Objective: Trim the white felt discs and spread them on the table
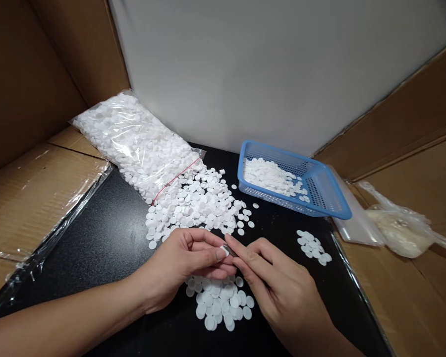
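My left hand (pixel 191 255) pinches a small white disc (pixel 225 251) between thumb and fingers above the table's middle. Against that disc, my right hand (pixel 280 280) holds a thin dark blade-like piece (pixel 229 250), mostly covered by the fingers. Below both hands lies a pile of loose white discs (pixel 223 302), partly overlapped by my left hand. Just beyond them a larger heap of white discs (pixel 204 198) spills from the mouth of a clear zip bag (pixel 130 141) full of the same discs.
A blue perforated basket (pixel 293 201) with white discs inside stands at the back right. Several discs form a small group (pixel 314 247) near the right edge. Clear plastic bags (pixel 401 230) lie on the cardboard (pixel 379 277) at right. A pale wall (pixel 263 74) closes off the back.
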The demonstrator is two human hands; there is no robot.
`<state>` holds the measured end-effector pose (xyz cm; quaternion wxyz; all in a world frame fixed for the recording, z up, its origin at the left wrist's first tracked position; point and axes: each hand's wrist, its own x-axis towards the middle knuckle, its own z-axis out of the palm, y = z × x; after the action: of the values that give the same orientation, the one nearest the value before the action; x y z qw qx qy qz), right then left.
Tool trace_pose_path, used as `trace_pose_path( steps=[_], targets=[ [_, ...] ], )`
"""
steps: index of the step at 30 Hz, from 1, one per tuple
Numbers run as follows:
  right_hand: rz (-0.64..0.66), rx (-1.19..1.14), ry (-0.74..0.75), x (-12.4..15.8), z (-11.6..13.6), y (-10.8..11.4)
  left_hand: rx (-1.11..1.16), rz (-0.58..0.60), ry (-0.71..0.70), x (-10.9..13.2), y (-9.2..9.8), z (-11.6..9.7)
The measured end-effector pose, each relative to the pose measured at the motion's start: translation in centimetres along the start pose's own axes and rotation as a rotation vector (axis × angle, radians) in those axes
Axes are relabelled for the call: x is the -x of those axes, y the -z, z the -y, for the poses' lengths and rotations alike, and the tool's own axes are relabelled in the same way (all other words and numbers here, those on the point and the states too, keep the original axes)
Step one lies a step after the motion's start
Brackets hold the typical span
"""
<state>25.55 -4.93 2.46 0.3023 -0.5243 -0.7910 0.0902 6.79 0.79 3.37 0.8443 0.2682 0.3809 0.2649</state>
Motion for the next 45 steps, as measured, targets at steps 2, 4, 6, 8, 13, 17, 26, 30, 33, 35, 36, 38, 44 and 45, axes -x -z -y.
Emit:
trace_pose_path(
  steps=[2, 4, 6, 8, 13, 17, 26, 30, 33, 35, 36, 38, 44, 45],
  targets=[
    [-0.007, 0.004, 0.007, 0.00, 0.00, -0.02, -0.002, 0.004, 0.000, -0.02, 0.06, 0.01],
    [-0.030, 0.004, 0.028, -0.02, -0.02, -0.06, -0.004, 0.009, -0.003, -0.08, 0.13, 0.02],
    [-0.049, 0.002, 0.056, -0.05, -0.07, -0.06, -0.006, 0.013, -0.005, -0.12, 0.20, 0.03],
    [-0.055, 0.009, 0.073, -0.09, -0.14, -0.02, -0.012, 0.017, -0.006, -0.13, 0.25, 0.03],
    [-0.046, 0.032, 0.090, -0.05, -0.26, 0.15, -0.029, 0.031, -0.007, -0.08, 0.28, 0.01],
    [-0.050, 0.008, 0.082, 0.05, -0.24, 0.20, -0.035, 0.033, 0.000, -0.05, 0.25, 0.01],
    [-0.084, -0.088, 0.047, -0.13, 0.15, 0.26, -0.009, 0.032, -0.003, 0.00, 0.39, 0.10],
    [-0.079, -0.032, 0.059, -0.05, 0.05, 0.16, -0.014, 0.042, -0.011, 0.00, 0.33, 0.07],
    [-0.073, -0.006, 0.067, -0.05, 0.02, 0.18, -0.021, 0.047, -0.011, 0.05, 0.29, 0.04],
    [-0.072, 0.011, 0.073, -0.04, 0.03, 0.21, -0.019, 0.045, -0.009, 0.10, 0.27, 0.02],
    [-0.074, 0.019, 0.075, -0.03, 0.03, 0.22, -0.017, 0.043, -0.007, 0.12, 0.26, 0.01],
    [-0.077, 0.029, 0.083, -0.01, 0.04, 0.22, -0.014, 0.038, -0.004, 0.13, 0.24, -0.01],
    [-0.074, 0.038, 0.094, 0.00, -0.05, 0.23, -0.024, 0.040, -0.005, 0.10, 0.30, 0.06],
    [-0.073, 0.041, 0.095, 0.01, -0.08, 0.24, -0.028, 0.039, -0.004, 0.11, 0.32, 0.07]
  ],
)
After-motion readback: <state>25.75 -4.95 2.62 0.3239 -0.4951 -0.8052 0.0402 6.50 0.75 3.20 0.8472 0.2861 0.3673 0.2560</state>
